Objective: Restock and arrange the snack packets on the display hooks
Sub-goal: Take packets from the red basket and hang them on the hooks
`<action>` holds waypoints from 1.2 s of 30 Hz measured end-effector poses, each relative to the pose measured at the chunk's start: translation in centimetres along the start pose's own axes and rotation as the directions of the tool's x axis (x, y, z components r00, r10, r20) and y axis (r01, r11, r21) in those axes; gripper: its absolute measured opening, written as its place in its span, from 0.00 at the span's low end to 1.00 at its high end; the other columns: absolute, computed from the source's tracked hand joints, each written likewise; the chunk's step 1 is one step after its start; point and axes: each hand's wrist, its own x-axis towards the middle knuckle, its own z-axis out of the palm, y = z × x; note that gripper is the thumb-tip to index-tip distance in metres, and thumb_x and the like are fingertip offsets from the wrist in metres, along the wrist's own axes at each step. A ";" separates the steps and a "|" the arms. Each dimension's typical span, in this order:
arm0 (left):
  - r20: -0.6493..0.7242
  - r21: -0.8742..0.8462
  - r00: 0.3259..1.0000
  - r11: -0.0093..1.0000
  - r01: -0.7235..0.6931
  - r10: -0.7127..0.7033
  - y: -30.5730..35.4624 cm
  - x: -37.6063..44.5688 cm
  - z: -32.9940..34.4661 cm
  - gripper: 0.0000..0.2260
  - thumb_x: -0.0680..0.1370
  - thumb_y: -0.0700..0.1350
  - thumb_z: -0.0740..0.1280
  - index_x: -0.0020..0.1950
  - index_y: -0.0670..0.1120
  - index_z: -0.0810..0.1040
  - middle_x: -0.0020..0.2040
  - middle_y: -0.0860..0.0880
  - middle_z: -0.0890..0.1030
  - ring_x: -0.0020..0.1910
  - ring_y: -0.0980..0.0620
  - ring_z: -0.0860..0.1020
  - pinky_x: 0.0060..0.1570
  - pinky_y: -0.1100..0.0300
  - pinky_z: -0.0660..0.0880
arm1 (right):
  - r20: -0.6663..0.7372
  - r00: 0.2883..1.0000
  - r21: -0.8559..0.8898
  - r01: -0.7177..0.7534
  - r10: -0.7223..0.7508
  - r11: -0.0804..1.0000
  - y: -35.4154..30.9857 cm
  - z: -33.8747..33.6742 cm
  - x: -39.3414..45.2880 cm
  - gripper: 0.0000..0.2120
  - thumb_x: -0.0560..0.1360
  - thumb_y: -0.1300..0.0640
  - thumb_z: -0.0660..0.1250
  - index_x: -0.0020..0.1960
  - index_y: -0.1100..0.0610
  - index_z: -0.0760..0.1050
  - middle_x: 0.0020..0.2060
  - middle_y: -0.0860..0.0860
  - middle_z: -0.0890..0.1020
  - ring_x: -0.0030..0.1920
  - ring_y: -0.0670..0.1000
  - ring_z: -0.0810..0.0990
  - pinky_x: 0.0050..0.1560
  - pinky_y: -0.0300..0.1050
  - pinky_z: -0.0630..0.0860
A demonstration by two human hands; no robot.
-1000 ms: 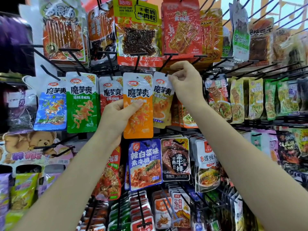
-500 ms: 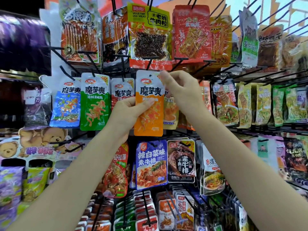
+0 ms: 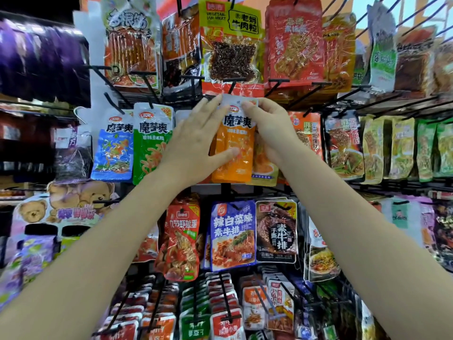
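Note:
An orange snack packet point(image 3: 236, 133) with a white top is held up in the middle row of the rack. My right hand point(image 3: 269, 126) pinches its top right corner, just under a black display hook point(image 3: 231, 85). My left hand point(image 3: 193, 146) lies against the packet's left side, fingers straight and spread, with the thumb pressed across its front. Same-brand green point(image 3: 152, 143) and blue point(image 3: 114, 148) packets hang to the left. Behind the orange one, another packet point(image 3: 266, 168) shows at the lower right. The hang hole is hidden by my fingers.
Large red and yellow packets point(image 3: 232, 45) hang in the row above, close over my hands. Below hang a blue packet point(image 3: 232, 234) and a dark one point(image 3: 277, 231), with several rows of small packs point(image 3: 220, 315) under them. Yellow and green packets point(image 3: 402, 148) fill the right.
The orange packet has gone up and slightly right toward the hook. My right hand came from the hook onto the packet's top, and my left hand's fingers straightened along its side.

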 end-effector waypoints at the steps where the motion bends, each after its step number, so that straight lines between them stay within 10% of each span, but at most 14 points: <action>1: 0.018 0.017 1.000 1.000 0.005 -0.005 -0.1 0.1 0.1 0.37 0.80 0.63 0.62 0.83 0.50 0.51 0.84 0.54 0.48 0.82 0.52 0.46 0.79 0.46 0.49 | -0.008 1.000 -0.001 0.000 0.000 1.000 0.0 0.3 0.2 0.06 0.78 0.50 0.71 0.46 0.52 0.82 0.46 0.54 0.86 0.51 0.58 0.85 0.51 0.57 0.83; 4: 0.025 0.059 0.999 0.998 0.025 -0.026 -0.5 0.1 0.4 0.37 0.80 0.64 0.59 0.84 0.51 0.49 0.84 0.54 0.46 0.82 0.52 0.44 0.79 0.48 0.47 | -0.021 1.000 -0.026 0.000 -0.001 1.000 -0.2 0.8 0.4 0.08 0.76 0.49 0.72 0.44 0.54 0.81 0.46 0.58 0.84 0.51 0.62 0.83 0.57 0.61 0.80; 9: 0.009 0.105 1.000 0.994 0.008 -0.009 -0.9 -0.1 0.7 0.38 0.80 0.65 0.58 0.84 0.51 0.47 0.84 0.53 0.44 0.82 0.51 0.43 0.79 0.48 0.47 | 0.024 0.999 -0.122 0.031 -0.028 0.992 -0.3 0.8 0.7 0.08 0.80 0.51 0.69 0.44 0.52 0.79 0.38 0.48 0.80 0.39 0.47 0.75 0.39 0.42 0.71; 16: 0.012 0.143 0.999 0.989 0.030 -0.032 -1.0 0.2 1.4 0.38 0.80 0.66 0.55 0.84 0.51 0.47 0.84 0.53 0.44 0.83 0.50 0.44 0.78 0.46 0.51 | 0.001 1.000 -0.151 -0.014 0.015 0.988 -0.1 1.2 1.5 0.10 0.76 0.48 0.70 0.46 0.55 0.81 0.51 0.59 0.85 0.57 0.65 0.81 0.60 0.64 0.78; 19: 0.030 0.159 0.999 0.987 0.018 -0.023 -1.1 0.1 2.0 0.37 0.81 0.65 0.58 0.84 0.50 0.48 0.84 0.51 0.46 0.83 0.49 0.45 0.78 0.46 0.52 | -0.003 0.999 -0.260 0.044 -0.046 0.965 0.3 1.2 1.7 0.10 0.77 0.50 0.70 0.49 0.57 0.80 0.46 0.56 0.84 0.51 0.58 0.82 0.55 0.54 0.81; 22: 0.055 0.193 0.998 0.981 0.003 -0.014 -1.7 -0.3 2.3 0.37 0.81 0.65 0.57 0.84 0.50 0.49 0.84 0.51 0.46 0.83 0.49 0.46 0.78 0.49 0.51 | -0.005 0.903 -0.589 0.344 -0.429 0.731 0.4 0.3 0.4 0.08 0.79 0.57 0.68 0.56 0.58 0.75 0.43 0.49 0.77 0.41 0.47 0.74 0.41 0.35 0.70; 25: 0.083 0.245 0.996 0.969 -0.028 0.008 -2.6 -0.7 2.2 0.37 0.80 0.66 0.54 0.84 0.50 0.49 0.84 0.50 0.48 0.83 0.48 0.47 0.78 0.47 0.53 | 0.174 0.682 -0.792 0.526 -0.711 0.311 2.0 -1.2 -1.3 0.12 0.78 0.58 0.67 0.59 0.62 0.76 0.50 0.56 0.77 0.46 0.51 0.74 0.44 0.38 0.67; 27: 0.111 0.276 0.994 0.961 -0.027 -0.004 -2.8 -0.7 2.2 0.38 0.79 0.67 0.52 0.84 0.51 0.46 0.84 0.49 0.47 0.83 0.48 0.46 0.78 0.47 0.52 | 0.315 0.700 -0.856 0.501 -0.641 0.127 3.6 -2.1 -1.8 0.20 0.78 0.50 0.68 0.65 0.60 0.74 0.57 0.58 0.77 0.56 0.58 0.75 0.53 0.48 0.72; 36: 0.129 0.248 0.991 0.969 -0.001 -0.032 -2.6 -0.8 2.4 0.36 0.81 0.65 0.57 0.83 0.51 0.52 0.84 0.48 0.48 0.83 0.45 0.48 0.78 0.43 0.54 | 0.382 0.818 -0.861 0.484 -0.430 0.155 5.8 -2.7 -2.0 0.30 0.78 0.42 0.66 0.75 0.56 0.68 0.66 0.60 0.73 0.67 0.62 0.71 0.61 0.63 0.74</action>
